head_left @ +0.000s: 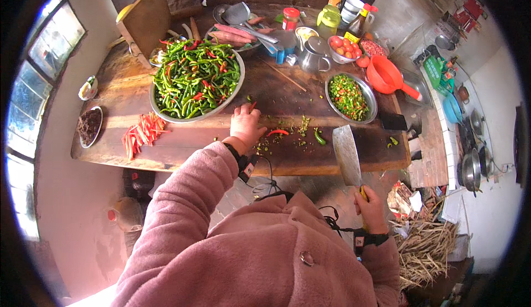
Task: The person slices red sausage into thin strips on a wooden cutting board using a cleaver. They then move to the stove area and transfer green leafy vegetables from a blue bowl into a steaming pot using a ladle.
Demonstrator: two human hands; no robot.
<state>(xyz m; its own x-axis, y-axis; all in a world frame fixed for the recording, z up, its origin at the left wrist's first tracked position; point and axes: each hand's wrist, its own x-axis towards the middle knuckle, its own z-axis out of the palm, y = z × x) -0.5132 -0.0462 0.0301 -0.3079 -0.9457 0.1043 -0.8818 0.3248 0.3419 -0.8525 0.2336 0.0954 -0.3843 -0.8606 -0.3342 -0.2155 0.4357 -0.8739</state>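
Observation:
My right hand grips the yellow handle of a cleaver, its broad blade raised at the front edge of the wooden table. On the table, my left hand has its fingers curled round a red chili pepper, of which only a tip shows. A big metal basin heaped with green and red chili peppers stands just beyond that hand. Chopped bits, a loose red chili and a green chili lie between my hands. Chopped chilies fill a smaller metal bowl at the right.
Cut red strips and a dish of dark stuff are at the left. Toward the back stand a wooden board, a metal jug, jars, bottles and a bowl of tomatoes. A red ladle lies at the right.

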